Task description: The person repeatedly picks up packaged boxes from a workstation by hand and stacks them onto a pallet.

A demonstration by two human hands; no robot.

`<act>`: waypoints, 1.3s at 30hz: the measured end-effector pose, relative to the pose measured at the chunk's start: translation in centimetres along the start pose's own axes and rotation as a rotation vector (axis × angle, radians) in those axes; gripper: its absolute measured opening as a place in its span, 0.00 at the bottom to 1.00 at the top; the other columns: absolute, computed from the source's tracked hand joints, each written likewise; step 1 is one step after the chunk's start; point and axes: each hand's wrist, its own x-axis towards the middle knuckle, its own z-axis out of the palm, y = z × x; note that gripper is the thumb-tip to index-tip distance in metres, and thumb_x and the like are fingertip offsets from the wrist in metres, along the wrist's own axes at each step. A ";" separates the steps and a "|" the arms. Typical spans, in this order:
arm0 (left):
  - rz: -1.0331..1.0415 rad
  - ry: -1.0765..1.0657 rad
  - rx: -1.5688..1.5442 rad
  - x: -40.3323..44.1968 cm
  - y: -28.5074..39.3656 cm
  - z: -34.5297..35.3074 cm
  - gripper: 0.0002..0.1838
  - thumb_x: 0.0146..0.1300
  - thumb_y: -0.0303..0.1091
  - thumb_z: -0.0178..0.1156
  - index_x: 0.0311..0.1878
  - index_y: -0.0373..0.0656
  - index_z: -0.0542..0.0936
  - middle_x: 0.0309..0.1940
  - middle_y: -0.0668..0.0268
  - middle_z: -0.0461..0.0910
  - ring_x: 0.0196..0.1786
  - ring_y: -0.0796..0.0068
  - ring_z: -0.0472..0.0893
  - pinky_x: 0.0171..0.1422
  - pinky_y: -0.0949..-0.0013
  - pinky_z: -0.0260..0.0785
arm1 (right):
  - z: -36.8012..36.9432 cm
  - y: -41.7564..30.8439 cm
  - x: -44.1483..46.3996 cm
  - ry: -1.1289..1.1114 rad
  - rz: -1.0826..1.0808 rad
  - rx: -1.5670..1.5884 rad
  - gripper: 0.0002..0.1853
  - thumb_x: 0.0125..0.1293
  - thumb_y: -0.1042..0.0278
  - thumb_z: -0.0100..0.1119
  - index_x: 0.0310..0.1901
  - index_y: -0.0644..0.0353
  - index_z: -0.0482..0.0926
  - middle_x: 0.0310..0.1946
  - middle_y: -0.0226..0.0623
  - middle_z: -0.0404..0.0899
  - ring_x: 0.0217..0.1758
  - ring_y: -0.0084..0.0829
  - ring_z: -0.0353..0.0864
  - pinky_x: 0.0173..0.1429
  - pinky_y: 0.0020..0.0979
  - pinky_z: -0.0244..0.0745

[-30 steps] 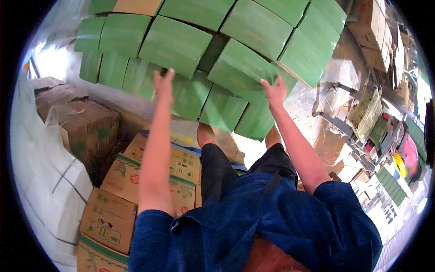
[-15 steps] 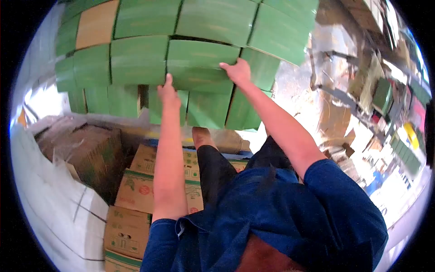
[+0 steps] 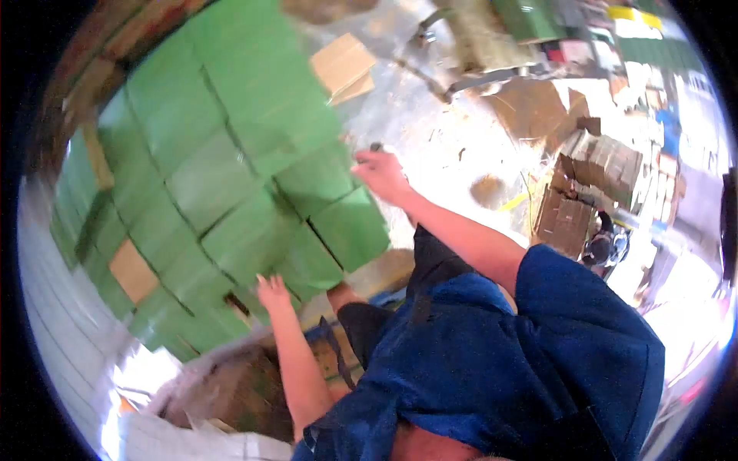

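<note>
Green boxes (image 3: 207, 177) stand packed side by side in a large stack that fills the left half of the view. Against the near side of the stack is my left hand (image 3: 274, 293), its fingers slightly spread and holding nothing. My right hand (image 3: 380, 175) hovers beside the stack's right edge, close to a green box (image 3: 317, 178), with its fingers loosely bent and apart. A small dark thing shows behind its knuckles; blur hides what it is.
Flat cardboard pieces (image 3: 343, 67) lie on the floor (image 3: 442, 131) beyond the stack. At the right are bundled brown cartons (image 3: 603, 169) and a person (image 3: 602, 247). Plastic-covered cardboard (image 3: 246, 399) sits low on the left.
The view has swung right and turned, so the stack appears slanted at the left. My right hand has left the box front and is now by the stack's right edge; my left hand appears lower.
</note>
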 end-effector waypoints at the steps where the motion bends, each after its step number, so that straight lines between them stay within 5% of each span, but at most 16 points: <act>1: 0.012 -0.088 0.083 -1.8 -1.7 0.3 0.31 0.72 0.43 0.52 0.71 0.41 0.56 0.73 0.59 0.54 0.74 0.57 0.56 0.74 0.47 0.52 | -4.8 1.0 1.6 0.231 0.000 0.156 0.16 0.56 0.62 0.66 0.46 0.57 0.84 0.28 0.36 0.84 0.31 0.27 0.82 0.41 0.30 0.77; 2: -0.058 -0.231 0.073 -2.7 -3.2 -0.1 0.32 0.73 0.44 0.49 0.73 0.43 0.52 0.75 0.58 0.51 0.76 0.53 0.53 0.75 0.46 0.50 | -10.9 2.5 4.7 0.437 -0.110 0.202 0.11 0.55 0.64 0.66 0.38 0.60 0.84 0.23 0.34 0.82 0.28 0.25 0.78 0.36 0.29 0.73; 4: -0.121 -0.286 0.280 -6.4 -6.7 3.4 0.34 0.71 0.41 0.52 0.75 0.46 0.50 0.73 0.55 0.55 0.74 0.52 0.56 0.75 0.46 0.50 | -25.0 -0.1 7.3 0.671 -0.005 0.426 0.14 0.62 0.60 0.61 0.38 0.64 0.83 0.35 0.36 0.83 0.39 0.26 0.82 0.40 0.30 0.78; 6: -0.243 -0.491 0.287 -9.1 -9.8 6.0 0.36 0.69 0.36 0.55 0.76 0.48 0.50 0.69 0.51 0.61 0.71 0.52 0.63 0.74 0.47 0.53 | -36.7 -0.2 12.7 0.797 0.171 0.881 0.26 0.61 0.50 0.66 0.52 0.62 0.77 0.46 0.39 0.78 0.43 0.37 0.80 0.53 0.37 0.75; 12: -0.286 -0.701 0.620 -17.6 -15.1 20.8 0.35 0.68 0.31 0.57 0.74 0.46 0.54 0.65 0.54 0.69 0.66 0.55 0.71 0.68 0.50 0.63 | -46.9 3.8 25.5 0.431 0.259 0.992 0.26 0.58 0.51 0.68 0.53 0.57 0.75 0.53 0.42 0.76 0.55 0.49 0.75 0.60 0.51 0.71; 14: -0.217 -0.867 0.646 -20.4 -15.9 24.3 0.31 0.69 0.32 0.55 0.73 0.45 0.58 0.57 0.58 0.76 0.55 0.63 0.78 0.57 0.58 0.71 | -45.5 1.9 26.1 0.256 0.041 1.404 0.29 0.57 0.54 0.69 0.57 0.56 0.71 0.50 0.40 0.77 0.52 0.45 0.77 0.60 0.55 0.69; 17: -0.122 -0.832 0.739 -26.3 -14.7 26.7 0.28 0.70 0.32 0.52 0.72 0.44 0.61 0.58 0.57 0.76 0.54 0.67 0.78 0.57 0.65 0.71 | -44.7 2.2 25.5 0.045 0.158 1.242 0.22 0.57 0.60 0.69 0.50 0.54 0.74 0.49 0.40 0.79 0.50 0.42 0.79 0.43 0.48 0.79; 18: -0.128 -0.851 0.762 -26.6 -14.3 26.1 0.29 0.71 0.34 0.52 0.73 0.44 0.59 0.61 0.56 0.73 0.56 0.66 0.77 0.60 0.65 0.69 | -44.5 2.9 26.1 0.052 0.264 1.379 0.22 0.55 0.63 0.71 0.50 0.54 0.74 0.49 0.38 0.78 0.49 0.41 0.78 0.48 0.48 0.78; 20: -0.153 -0.777 0.655 -25.9 -13.8 25.0 0.30 0.70 0.34 0.53 0.73 0.44 0.59 0.60 0.57 0.75 0.55 0.67 0.78 0.58 0.64 0.70 | -39.1 -4.5 16.8 0.450 0.351 1.196 0.24 0.54 0.67 0.71 0.53 0.54 0.74 0.52 0.35 0.77 0.54 0.38 0.76 0.56 0.45 0.75; 22: -0.205 -0.751 0.581 -25.9 -13.3 21.2 0.30 0.70 0.34 0.55 0.73 0.44 0.60 0.58 0.58 0.76 0.55 0.67 0.78 0.56 0.64 0.71 | -35.2 1.6 12.8 0.253 0.067 1.031 0.29 0.54 0.66 0.72 0.58 0.55 0.72 0.54 0.33 0.76 0.58 0.36 0.74 0.63 0.41 0.70; 26: -0.213 -0.759 0.566 -24.1 -13.1 17.5 0.43 0.66 0.41 0.61 0.77 0.46 0.48 0.68 0.57 0.65 0.67 0.60 0.67 0.67 0.51 0.62 | -26.6 2.6 -0.5 -0.184 0.156 0.462 0.42 0.42 0.72 0.76 0.64 0.60 0.69 0.55 0.38 0.76 0.55 0.35 0.77 0.63 0.37 0.71; 29: -0.206 -0.867 0.312 -24.4 -13.9 15.5 0.42 0.64 0.41 0.63 0.75 0.46 0.52 0.67 0.59 0.67 0.69 0.60 0.65 0.70 0.51 0.59 | -17.5 2.2 -2.2 -0.535 -0.012 0.170 0.55 0.34 0.68 0.78 0.70 0.59 0.62 0.58 0.39 0.75 0.60 0.35 0.75 0.67 0.34 0.67; 32: -0.468 -0.570 -0.042 -22.3 -15.3 13.9 0.32 0.71 0.45 0.54 0.72 0.44 0.56 0.72 0.56 0.57 0.72 0.56 0.60 0.74 0.52 0.57 | -9.6 0.8 2.3 -0.814 -0.282 -0.311 0.58 0.29 0.63 0.79 0.70 0.56 0.63 0.59 0.41 0.76 0.61 0.37 0.75 0.66 0.34 0.67; 34: -0.527 -0.501 -0.128 -20.1 -15.6 14.3 0.37 0.70 0.47 0.54 0.74 0.44 0.49 0.75 0.51 0.47 0.74 0.53 0.56 0.77 0.50 0.53 | -3.2 -2.1 8.0 -1.056 -0.336 -0.540 0.55 0.30 0.62 0.78 0.69 0.54 0.65 0.60 0.43 0.75 0.61 0.41 0.75 0.65 0.36 0.68; 37: -0.395 -0.414 -0.250 -17.6 -14.9 16.5 0.43 0.69 0.49 0.56 0.75 0.41 0.44 0.74 0.49 0.48 0.73 0.49 0.57 0.75 0.51 0.57 | 2.7 -5.6 8.6 -0.952 -0.311 -0.818 0.43 0.37 0.62 0.76 0.63 0.54 0.74 0.60 0.43 0.74 0.60 0.44 0.74 0.65 0.38 0.67; 39: -0.386 -0.456 -0.157 -15.8 -15.0 15.9 0.42 0.69 0.50 0.55 0.75 0.38 0.45 0.73 0.50 0.53 0.72 0.50 0.60 0.74 0.51 0.58 | 4.6 -2.2 6.8 -0.103 -0.985 -0.612 0.30 0.44 0.63 0.73 0.54 0.54 0.80 0.60 0.42 0.73 0.60 0.43 0.73 0.66 0.39 0.66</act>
